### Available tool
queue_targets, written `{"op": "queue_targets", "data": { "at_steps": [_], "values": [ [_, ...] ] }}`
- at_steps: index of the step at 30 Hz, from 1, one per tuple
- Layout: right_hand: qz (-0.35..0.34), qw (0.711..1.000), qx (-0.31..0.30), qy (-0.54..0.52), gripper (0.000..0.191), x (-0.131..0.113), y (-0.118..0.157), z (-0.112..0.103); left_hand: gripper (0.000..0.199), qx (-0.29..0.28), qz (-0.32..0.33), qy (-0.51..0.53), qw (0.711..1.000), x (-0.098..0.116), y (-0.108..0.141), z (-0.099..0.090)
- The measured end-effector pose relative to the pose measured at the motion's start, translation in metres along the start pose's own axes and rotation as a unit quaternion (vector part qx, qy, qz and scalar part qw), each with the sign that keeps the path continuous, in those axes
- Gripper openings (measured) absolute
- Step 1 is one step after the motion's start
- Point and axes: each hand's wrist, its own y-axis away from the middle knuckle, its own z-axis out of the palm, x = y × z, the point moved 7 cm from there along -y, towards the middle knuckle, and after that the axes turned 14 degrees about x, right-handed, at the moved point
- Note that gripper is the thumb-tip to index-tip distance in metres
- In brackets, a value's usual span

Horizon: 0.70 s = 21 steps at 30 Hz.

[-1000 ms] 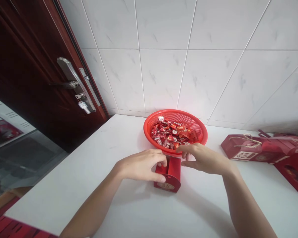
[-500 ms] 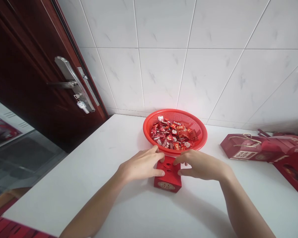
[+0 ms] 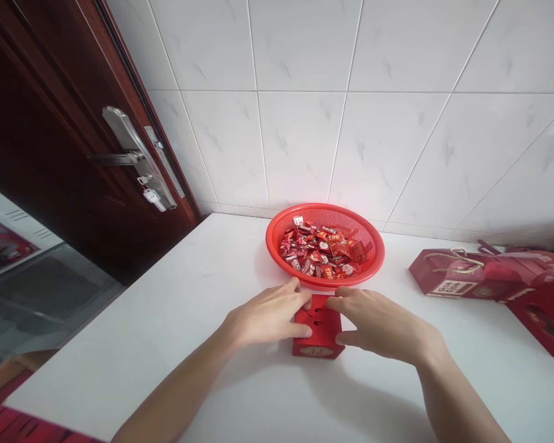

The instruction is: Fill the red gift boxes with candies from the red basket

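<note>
A small red cardboard box [image 3: 321,329] stands on the white table, with cut-out slots in its top and a pale printed oval on its front. My left hand [image 3: 272,314] grips its left side, the thumb lying on the top near the front and the fingertips at the back left edge. On the other side my right hand [image 3: 381,317] holds the box by its right edge, thumb low at the front corner, index finger on the top. Just behind it sits a red plastic basket [image 3: 373,261] with many red-wrapped candies [image 3: 323,249].
Dark red gift boxes [image 3: 471,277], one with a rope handle, lie at the right on the white table [image 3: 184,295]. A tiled wall [image 3: 305,141] rises behind. At the left is a brown door [image 3: 50,111] with a metal handle and keys [image 3: 153,198].
The red box has shifted slightly to the right and turned so its front faces me more squarely. Both my hands have moved with it.
</note>
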Motion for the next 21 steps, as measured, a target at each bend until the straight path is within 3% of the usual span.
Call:
{"op": "queue_targets", "data": {
  "at_steps": [3, 8, 13, 21],
  "values": [
    [0.011, 0.999, -0.040, 0.005, 0.016, -0.001, 0.001, 0.005, 0.021, -0.006, 0.004, 0.014, 1.000, 0.005, 0.001, 0.005],
    [0.012, 0.999, -0.034, 0.007, 0.010, -0.003, -0.002, 0.007, 0.022, 0.005, -0.003, 0.020, 1.000, 0.007, 0.001, 0.009],
    [-0.006, 0.999, -0.024, -0.025, 0.037, -0.010, -0.004, 0.011, 0.024, 0.012, -0.011, 0.018, 1.000, 0.006, 0.003, 0.014],
    [-0.021, 1.000, 0.020, 0.009, 0.041, -0.010, 0.004, 0.018, 0.030, 0.036, -0.015, 0.002, 0.999, 0.009, 0.004, 0.017]
  ]
}}
